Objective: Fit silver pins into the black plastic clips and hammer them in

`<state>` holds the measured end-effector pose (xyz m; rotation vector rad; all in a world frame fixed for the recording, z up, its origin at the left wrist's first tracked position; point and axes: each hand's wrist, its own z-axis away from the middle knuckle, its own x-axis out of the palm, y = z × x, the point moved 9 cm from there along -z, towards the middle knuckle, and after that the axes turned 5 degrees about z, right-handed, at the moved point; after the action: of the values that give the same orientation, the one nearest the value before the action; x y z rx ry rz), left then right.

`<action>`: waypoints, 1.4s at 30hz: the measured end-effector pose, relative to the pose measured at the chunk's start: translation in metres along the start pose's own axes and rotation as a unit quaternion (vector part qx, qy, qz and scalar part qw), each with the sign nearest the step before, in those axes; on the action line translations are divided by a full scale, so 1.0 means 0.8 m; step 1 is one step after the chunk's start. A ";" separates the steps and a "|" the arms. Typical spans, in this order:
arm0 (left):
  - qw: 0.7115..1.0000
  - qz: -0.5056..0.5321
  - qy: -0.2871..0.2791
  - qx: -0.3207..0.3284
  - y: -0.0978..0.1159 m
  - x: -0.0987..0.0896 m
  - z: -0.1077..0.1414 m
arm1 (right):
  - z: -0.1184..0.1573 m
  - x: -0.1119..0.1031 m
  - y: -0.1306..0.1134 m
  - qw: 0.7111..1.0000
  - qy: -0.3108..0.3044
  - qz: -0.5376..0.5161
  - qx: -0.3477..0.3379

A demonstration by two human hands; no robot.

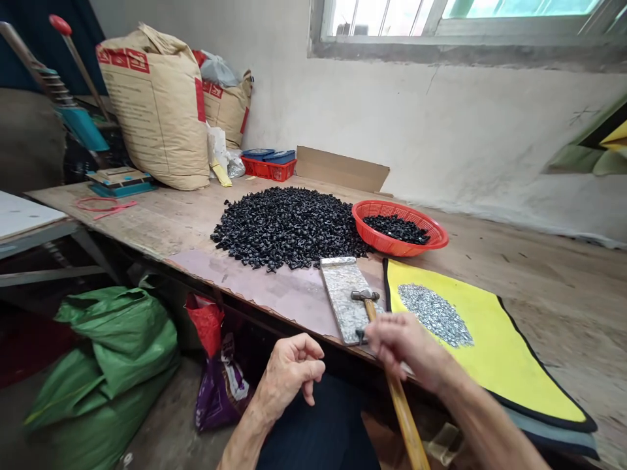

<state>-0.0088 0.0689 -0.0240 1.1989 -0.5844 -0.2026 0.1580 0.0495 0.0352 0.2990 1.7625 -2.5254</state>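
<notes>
One hammer [371,312]: steel head resting on the metal plate and lying crosswise, pointing left and right; the wooden handle's long axis runs from the head down and rightward toward the person, past the bench edge.

Two hands, right hand [404,346]: closed, with its fingers [379,333] bunched at one small black piece [361,336] at the plate's near edge; it lies over the handle, and whether it grips the handle is hidden.

Left hand [289,369]: loosely curled, open and holding nothing, just off the bench edge, near the person's lap.

One plate: the mottled metal plate [343,300] lies on a pink sheet [255,284], under the hammer head.

One pile: black plastic pieces [289,228], uncountable, lie just beyond the plate.

One basket: the orange-red mesh basket [401,205] holds more black pieces, right of the pile.

One mat: the yellow mat [509,352], black-edged, carries a heap of small silver pieces [434,315], right of the hammer.

Four sacks: two paper sacks [157,108] stand at the bench's far end; two green sacks [112,339] sit on the floor.
</notes>
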 end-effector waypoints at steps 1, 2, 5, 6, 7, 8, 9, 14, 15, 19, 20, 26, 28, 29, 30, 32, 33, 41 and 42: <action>1.000 0.002 0.006 0.001 0.000 -0.001 -0.001 | -0.015 -0.025 -0.020 0.999 0.028 -0.004 -0.015; 1.000 0.005 0.009 0.003 -0.001 -0.002 -0.001 | -0.030 -0.052 -0.042 0.997 0.063 -0.014 -0.034; 1.000 0.013 0.013 0.006 0.000 -0.002 -0.001 | -0.063 -0.120 -0.094 0.982 0.158 -0.050 -0.093; 1.000 0.014 0.015 0.006 0.001 -0.003 -0.001 | -0.068 -0.131 -0.100 0.978 0.178 -0.050 -0.099; 1.000 0.014 0.019 0.007 0.002 -0.005 0.000 | -0.071 -0.135 -0.099 0.976 0.190 -0.044 -0.098; 1.000 0.012 0.024 0.010 0.004 -0.008 0.001 | -0.071 -0.132 -0.092 0.976 0.195 -0.030 -0.092; 0.999 0.008 0.030 0.014 0.007 -0.013 0.001 | -0.068 -0.123 -0.079 0.978 0.192 -0.011 -0.083; 0.985 -0.096 0.129 0.064 0.046 -0.066 -0.010 | -0.026 -0.044 -0.007 0.986 0.124 0.089 -0.062; 0.972 -0.132 0.174 0.085 0.062 -0.085 -0.016 | -0.017 -0.034 0.001 0.985 0.116 0.113 -0.065; 0.868 -0.337 0.320 0.175 0.133 -0.143 -0.050 | 0.001 -0.032 0.022 0.979 0.128 0.141 -0.073; 0.853 -0.360 0.331 0.182 0.144 -0.153 -0.064 | 0.000 -0.037 0.029 0.982 0.136 0.112 -0.066; 0.812 -0.444 0.339 0.171 0.162 -0.179 -0.126 | -0.011 -0.056 0.074 0.979 0.183 -0.078 -0.052; 0.801 -0.472 0.329 0.164 0.158 -0.179 -0.134 | -0.013 -0.055 0.078 0.978 0.181 -0.085 -0.058; 0.796 -0.487 0.321 0.162 0.156 -0.177 -0.136 | -0.013 -0.055 0.079 0.978 0.180 -0.086 -0.061; 0.791 -0.502 0.309 0.161 0.155 -0.174 -0.138 | -0.013 -0.055 0.080 0.978 0.180 -0.088 -0.063; 0.781 -0.533 0.282 0.161 0.153 -0.165 -0.141 | -0.013 -0.055 0.079 0.976 0.182 -0.092 -0.070; 0.776 -0.547 0.268 0.162 0.152 -0.159 -0.141 | -0.013 -0.054 0.079 0.976 0.183 -0.095 -0.074; 0.755 -0.605 0.174 0.182 0.122 -0.073 -0.133 | 0.013 -0.110 0.058 0.956 0.284 0.032 -0.071; 0.756 -0.604 0.170 0.184 0.118 -0.063 -0.132 | 0.019 -0.130 0.050 0.938 0.329 0.098 -0.058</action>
<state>-0.0099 0.2120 0.0217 1.8137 0.6015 -0.9743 0.2641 0.0134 0.0224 1.3679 1.9195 -2.3092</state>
